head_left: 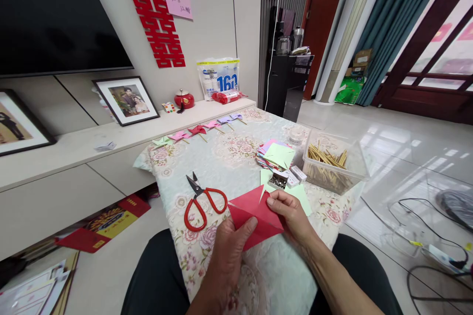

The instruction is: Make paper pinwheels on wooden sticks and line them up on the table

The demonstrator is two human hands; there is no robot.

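Note:
A square of red paper (254, 211) with slits cut in from its corners is between my two hands, above the near part of the table. My left hand (232, 241) grips its lower left side, thumb on top. At the upper right, my right hand (290, 211) pinches a corner of the paper between thumb and fingers. Red-handled scissors (203, 199) lie with blades apart to the left of the paper. Just beyond my right hand, a small open box of metal pins (278, 180) rests on light green paper (303, 199).
Several finished paper pinwheels (197, 130) line the far table edge. A stack of coloured paper (277, 155) sits beside a clear plastic bin (334, 177) of wooden sticks (325, 157). White small boxes (297, 174) lie near the pins. Cables (436, 275) run over the floor at right.

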